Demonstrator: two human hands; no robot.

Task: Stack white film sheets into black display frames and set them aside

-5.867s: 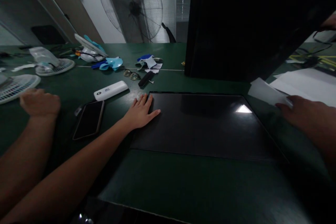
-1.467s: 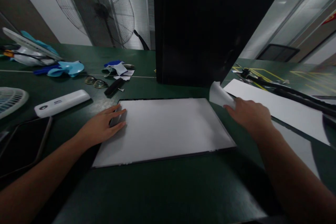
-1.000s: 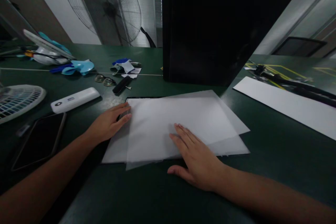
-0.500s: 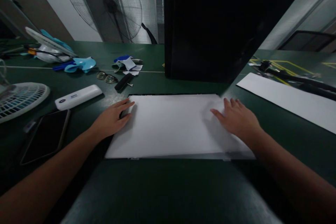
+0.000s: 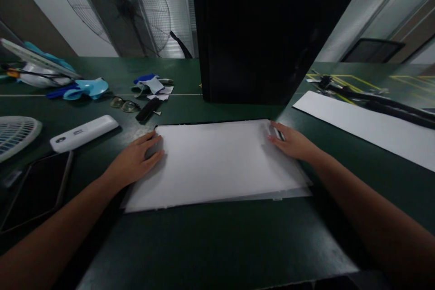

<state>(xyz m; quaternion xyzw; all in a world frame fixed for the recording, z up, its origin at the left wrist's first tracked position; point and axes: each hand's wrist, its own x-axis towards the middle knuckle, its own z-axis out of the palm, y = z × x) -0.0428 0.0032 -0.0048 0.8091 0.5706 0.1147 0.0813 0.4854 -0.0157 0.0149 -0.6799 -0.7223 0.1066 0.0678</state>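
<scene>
A white sheet point(image 5: 217, 163) lies flat over a thin dark panel whose black edge point(image 5: 190, 123) shows along the far side. My left hand point(image 5: 136, 161) rests flat on the sheet's far-left corner, fingers spread. My right hand point(image 5: 294, 142) lies on the sheet's far-right corner, fingertips pressing down. A second, slightly offset sheet edge point(image 5: 292, 192) shows at the near right. Neither hand grips anything.
A tall black upright panel point(image 5: 265, 31) stands just behind the sheet. On the green table point(image 5: 210, 244) to the left lie a white power bank point(image 5: 83, 127), a phone point(image 5: 34, 190), glasses point(image 5: 124, 105) and a small fan point(image 5: 15, 133). A long white sheet point(image 5: 367, 124) lies at right.
My right hand laid a white sheet over the dark panel, slid it square, then moved from the middle to the far-right corner. My left hand stayed at the far-left corner.
</scene>
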